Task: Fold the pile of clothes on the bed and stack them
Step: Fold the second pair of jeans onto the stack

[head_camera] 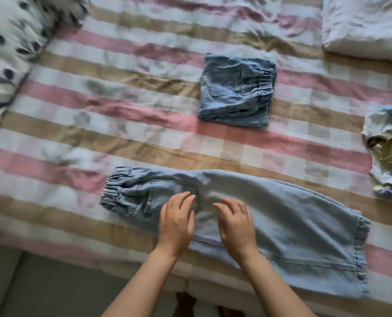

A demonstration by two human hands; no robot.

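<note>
Light-blue denim trousers [270,216] lie halved lengthwise along near edge of bed [144,72], elastic waistband left, hem right. Left hand [176,220] and right hand [236,221] rest on seat area, fingers loosely spread, gripping nothing. Denim soft, medium weight, non-slip, creases readily; best grip probably hem corners. Folded denim piece [237,90] sits farther back; unfolded clothes [387,152] at right edge. No readable labels or writing.

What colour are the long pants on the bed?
Light blue denim pants, seen best in the head view.
</note>
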